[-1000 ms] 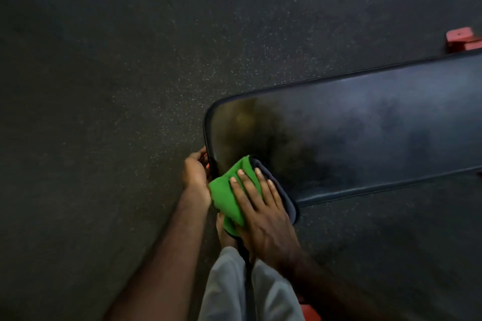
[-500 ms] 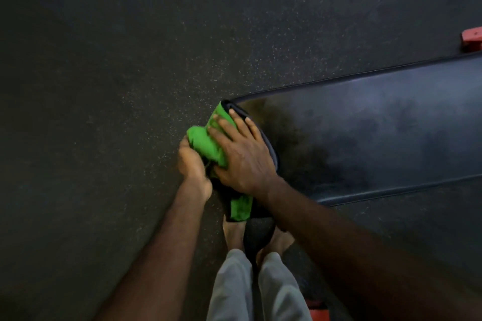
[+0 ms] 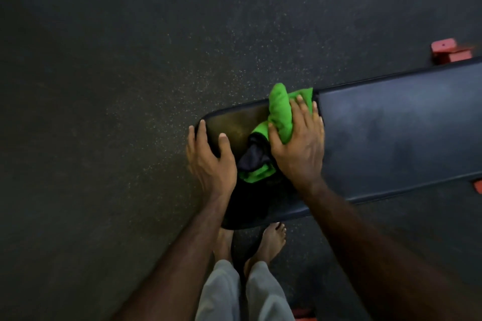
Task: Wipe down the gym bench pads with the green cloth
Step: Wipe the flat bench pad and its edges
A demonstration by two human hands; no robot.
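Note:
A long black bench pad (image 3: 391,138) runs from the middle of the view to the right edge. A bunched green cloth (image 3: 280,112) with a dark underside lies on it near the far edge, just left of a seam across the pad. My right hand (image 3: 300,148) presses down on the cloth, fingers fairly straight and spread, thumb along the cloth's left side. My left hand (image 3: 208,161) holds the pad's rounded left end, fingers curled over the edge and thumb on top.
Dark speckled rubber floor (image 3: 130,86) surrounds the bench. Red frame feet show at the far right (image 3: 446,51), at the right edge (image 3: 478,186) and at the bottom (image 3: 303,314). My bare feet (image 3: 271,240) stand against the pad's near edge.
My right hand has slid the cloth from the pad's left end corner rightward and toward the far edge. My left hand has shifted from the end's side up onto its top.

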